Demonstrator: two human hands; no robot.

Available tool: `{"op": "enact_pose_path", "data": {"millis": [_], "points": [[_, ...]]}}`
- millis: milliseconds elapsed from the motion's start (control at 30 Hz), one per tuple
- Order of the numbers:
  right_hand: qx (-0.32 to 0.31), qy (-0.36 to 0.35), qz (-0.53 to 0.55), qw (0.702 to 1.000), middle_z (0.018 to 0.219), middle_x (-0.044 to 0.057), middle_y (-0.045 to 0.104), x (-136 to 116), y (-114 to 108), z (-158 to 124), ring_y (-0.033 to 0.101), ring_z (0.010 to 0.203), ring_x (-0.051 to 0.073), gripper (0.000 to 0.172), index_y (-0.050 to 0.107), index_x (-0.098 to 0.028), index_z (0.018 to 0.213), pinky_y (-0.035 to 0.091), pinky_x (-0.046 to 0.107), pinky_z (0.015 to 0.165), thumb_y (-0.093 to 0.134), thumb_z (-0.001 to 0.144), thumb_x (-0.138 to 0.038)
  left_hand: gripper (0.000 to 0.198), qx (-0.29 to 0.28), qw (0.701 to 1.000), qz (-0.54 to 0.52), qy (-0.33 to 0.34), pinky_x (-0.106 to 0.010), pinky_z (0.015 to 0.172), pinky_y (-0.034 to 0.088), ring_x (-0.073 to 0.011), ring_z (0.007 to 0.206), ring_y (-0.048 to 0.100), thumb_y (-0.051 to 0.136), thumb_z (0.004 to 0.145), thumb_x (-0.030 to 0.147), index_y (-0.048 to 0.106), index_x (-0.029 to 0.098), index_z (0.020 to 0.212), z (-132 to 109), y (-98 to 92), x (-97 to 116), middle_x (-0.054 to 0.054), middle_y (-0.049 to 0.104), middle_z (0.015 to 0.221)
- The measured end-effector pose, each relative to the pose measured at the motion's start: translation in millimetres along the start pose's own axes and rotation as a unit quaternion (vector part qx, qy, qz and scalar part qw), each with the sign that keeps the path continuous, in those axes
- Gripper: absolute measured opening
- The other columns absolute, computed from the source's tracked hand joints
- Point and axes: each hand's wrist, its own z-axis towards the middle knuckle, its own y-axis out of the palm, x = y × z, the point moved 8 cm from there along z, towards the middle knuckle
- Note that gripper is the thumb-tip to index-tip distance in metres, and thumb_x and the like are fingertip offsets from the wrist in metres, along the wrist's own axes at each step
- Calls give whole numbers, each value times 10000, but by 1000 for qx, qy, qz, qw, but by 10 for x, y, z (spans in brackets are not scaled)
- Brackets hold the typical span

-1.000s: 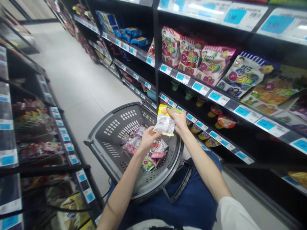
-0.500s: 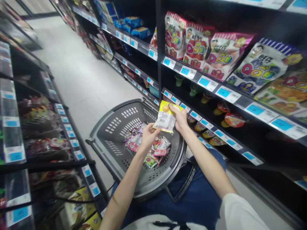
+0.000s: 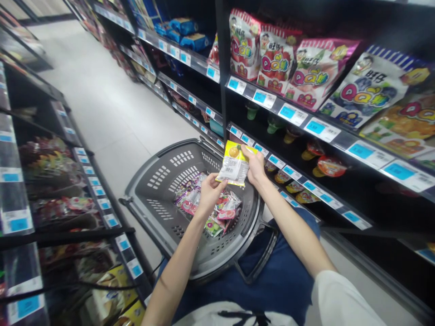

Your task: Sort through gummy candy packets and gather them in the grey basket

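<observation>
Both of my hands hold a small yellow and white candy packet [image 3: 234, 165] above the near right part of the basket. My left hand [image 3: 210, 190] pinches its lower left corner between thumb and fingers. Around its upper right edge my right hand [image 3: 254, 164] is closed, thumb on the front. A pineapple picture and a block of print with a barcode show on the packet. Below lies the grey shopping basket [image 3: 159, 156], with several small colourful candy packets [image 3: 226, 210] heaped on its bottom. My left hand and forearm hide part of that heap.
At the right, a shelf carries large gummy candy bags [image 3: 275, 59]; jelly cups [image 3: 331, 166] sit on the level below. Bins of wrapped sweets [image 3: 64, 206] line the left. Blue packages [image 3: 193, 41] lie farther along. The basket's handle [image 3: 260, 265] hangs over my blue-clad lap.
The view has shifted slightly, and the shelves appear a little higher and more to the left. The packet has tilted slightly, its pineapple picture showing more clearly. Both hands keep their grip.
</observation>
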Motion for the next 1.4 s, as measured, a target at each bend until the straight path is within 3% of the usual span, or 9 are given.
{"op": "enact_pose_path", "data": {"millis": [500, 700, 833, 933, 1100, 1200, 1300, 1400], "points": [[4, 5, 5, 1000, 797, 22, 729, -9, -3, -6, 722, 861, 220, 426, 677, -153, 824, 601, 326, 814, 888, 561, -414, 362, 6, 1000, 20, 10, -274, 834, 535, -184, 895, 717, 831, 700, 358, 657, 156, 945, -34, 17, 46, -72, 761, 1001], [3, 7, 0, 1000, 816, 27, 733, 6, 5, -12, 720, 944, 227, 454, 667, -158, 829, 593, 319, 854, 901, 553, -434, 324, 9, 998, 57, 36, -276, 826, 541, -177, 878, 713, 772, 764, 331, 627, 156, 996, -27, 9, 63, -72, 744, 984], [5, 9, -3, 1000, 837, 30, 737, 22, 5, -14, 715, 978, 231, 471, 663, -161, 841, 592, 322, 863, 898, 554, -451, 534, 15, 987, 124, 103, -263, 778, 537, -170, 853, 691, 783, 730, 243, 567, 179, 1214, -43, 15, 175, -58, 697, 1009], [6, 20, 9, 1000, 820, 28, 733, 34, 14, -27, 714, 972, 235, 486, 663, -162, 829, 591, 327, 861, 910, 522, -445, 688, 29, 951, 238, 196, -302, 836, 531, -183, 892, 653, 744, 740, 160, 504, 194, 1383, -106, 44, 321, -68, 656, 1067], [-4, 35, -7, 999, 789, 20, 724, 43, 48, -57, 711, 978, 228, 456, 646, -174, 810, 588, 320, 867, 904, 543, -440, 649, 64, 861, 381, 331, -357, 928, 506, -207, 1006, 580, 644, 807, 86, 523, 226, 1429, -243, 92, 463, -85, 590, 1100], [-9, 58, -8, 998, 776, 22, 719, 115, 61, -57, 713, 944, 222, 445, 645, -169, 813, 587, 316, 852, 903, 548, -416, 673, 80, 815, 422, 388, -404, 1004, 495, -242, 1181, 540, 617, 834, 72, 497, 254, 1471, -300, 100, 512, -124, 544, 1259], [7, 74, -12, 997, 750, 20, 712, 195, 28, -48, 710, 870, 209, 455, 652, -159, 813, 579, 304, 810, 906, 520, -396, 675, 25, 778, 459, 428, -485, 1167, 391, -274, 1419, 407, 499, 869, 6, 499, 285, 1483, -332, 204, 512, -129, 452, 1497], [9, 58, -52, 997, 789, 14, 722, 185, 2, -38, 700, 838, 184, 454, 678, -162, 859, 561, 273, 775, 885, 537, -406, 683, -50, 769, 466, 434, -516, 1235, 316, -271, 1520, 293, 448, 870, -25, 540, 318, 1453, -350, 309, 471, -70, 375, 1606]]}}
